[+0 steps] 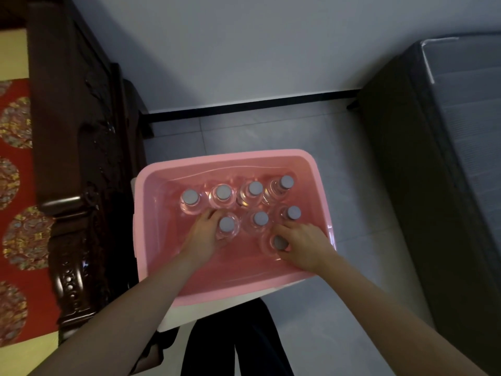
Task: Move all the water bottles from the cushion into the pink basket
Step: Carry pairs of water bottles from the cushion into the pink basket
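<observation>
The pink basket [151,240] stands on the floor below me. Several clear water bottles with grey caps stand upright inside it in two rows, toward its far side. My left hand [202,236] is inside the basket, wrapped around the left bottle [227,225] of the nearer row. My right hand [303,246] is closed on another bottle [279,242] at the near right, its fingers around the neck under the cap. The red patterned cushion [13,191] lies at the far left; no bottles show on its visible part.
A dark carved wooden sofa arm [78,172] rises between the cushion and the basket. A dark grey cabinet or box [439,172] stands to the right. A white object [176,318] sits under the basket's near left corner. Grey floor tiles and a white wall lie beyond.
</observation>
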A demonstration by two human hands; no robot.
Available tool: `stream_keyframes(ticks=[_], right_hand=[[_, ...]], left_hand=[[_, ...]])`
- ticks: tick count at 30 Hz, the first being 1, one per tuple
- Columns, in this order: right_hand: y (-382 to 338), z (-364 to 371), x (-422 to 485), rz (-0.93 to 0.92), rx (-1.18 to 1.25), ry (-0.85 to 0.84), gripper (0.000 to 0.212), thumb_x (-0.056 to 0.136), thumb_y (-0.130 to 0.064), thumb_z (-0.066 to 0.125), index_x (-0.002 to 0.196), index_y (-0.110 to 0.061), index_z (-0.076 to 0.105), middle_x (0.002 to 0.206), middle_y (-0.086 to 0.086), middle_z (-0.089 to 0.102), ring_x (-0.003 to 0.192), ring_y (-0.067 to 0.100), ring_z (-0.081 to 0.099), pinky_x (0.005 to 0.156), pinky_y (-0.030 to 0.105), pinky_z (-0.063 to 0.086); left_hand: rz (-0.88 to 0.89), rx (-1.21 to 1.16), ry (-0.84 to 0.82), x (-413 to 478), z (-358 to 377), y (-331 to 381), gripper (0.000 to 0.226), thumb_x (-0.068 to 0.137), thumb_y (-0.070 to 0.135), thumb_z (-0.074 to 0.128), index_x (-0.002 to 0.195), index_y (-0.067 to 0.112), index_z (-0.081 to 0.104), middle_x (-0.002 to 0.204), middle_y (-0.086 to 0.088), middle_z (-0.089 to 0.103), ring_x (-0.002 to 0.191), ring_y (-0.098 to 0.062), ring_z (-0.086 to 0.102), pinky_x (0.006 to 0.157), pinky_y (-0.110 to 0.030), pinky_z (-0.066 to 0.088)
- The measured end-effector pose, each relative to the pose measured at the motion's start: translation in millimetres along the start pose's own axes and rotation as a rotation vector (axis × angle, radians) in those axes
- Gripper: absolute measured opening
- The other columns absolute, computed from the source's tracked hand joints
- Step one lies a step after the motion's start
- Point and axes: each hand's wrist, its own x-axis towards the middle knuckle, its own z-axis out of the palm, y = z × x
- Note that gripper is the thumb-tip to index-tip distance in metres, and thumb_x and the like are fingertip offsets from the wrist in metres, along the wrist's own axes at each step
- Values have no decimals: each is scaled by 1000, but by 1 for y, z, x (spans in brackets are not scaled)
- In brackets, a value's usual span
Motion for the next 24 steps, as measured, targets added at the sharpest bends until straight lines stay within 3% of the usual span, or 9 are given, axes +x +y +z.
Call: stream_keyframes(ticks=[6, 10, 16, 24], right_hand=[[-10, -2, -5, -36, 85, 33, 24, 63, -9, 69, 85, -18, 68, 75, 3, 61, 63, 31, 59, 44, 30, 38], [-13, 0, -3, 12, 90, 6, 15, 69, -5, 60, 81, -8, 69, 82, 9, 59, 79, 33, 57, 53, 35, 42], [-11, -4, -8, 67, 60, -15, 18, 76, -5, 59, 89, -9, 71, 90, 8, 55, 90, 29, 53, 60, 32, 30], [-16, -5, -4, 82, 75, -53, 15, 81, -6, 55, 87, -3, 69, 96, 12, 56, 88, 30, 53, 61, 33, 31]], left_hand=[[86, 143, -37, -2, -31, 9, 60, 75, 37, 73, 129, 21, 53, 109, -7, 63, 96, -35, 62, 77, -41, 51], [156, 190, -52, -1, -37, 21, 36, 76, 20, 74, 110, 16, 64, 97, -8, 66, 88, -34, 63, 70, -36, 47], [180, 141, -4, -5, -31, 29, 39, 75, 10, 74, 113, 14, 65, 103, -8, 66, 87, -31, 63, 67, -27, 34], [175, 103, -9, -2, -28, 25, 36, 77, 13, 73, 112, 13, 64, 98, -7, 66, 84, -31, 63, 69, -34, 46]])
